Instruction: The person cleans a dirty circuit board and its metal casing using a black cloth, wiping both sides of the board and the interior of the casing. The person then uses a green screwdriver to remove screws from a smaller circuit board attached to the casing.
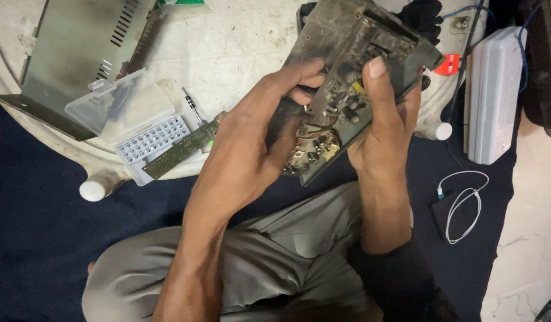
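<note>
My right hand (380, 137) grips a dusty dark circuit board (353, 42) by its right edge, thumb laid over the component side, and holds it tilted above my lap. My left hand (251, 143) is curled against the board's left edge. Its fingers are closed around a thin tool whose metal tip (305, 108) shows next to the small components and wires at the board's lower end. The tool's handle is hidden inside the fist.
A round white table (228, 48) carries a grey vented metal cover (79, 53), an open clear bit case (138, 125), a narrow green board strip (180, 152) and a loose driver bit (193, 107). At right lie a white plastic box (493, 89) and a phone with a white cable (460, 206).
</note>
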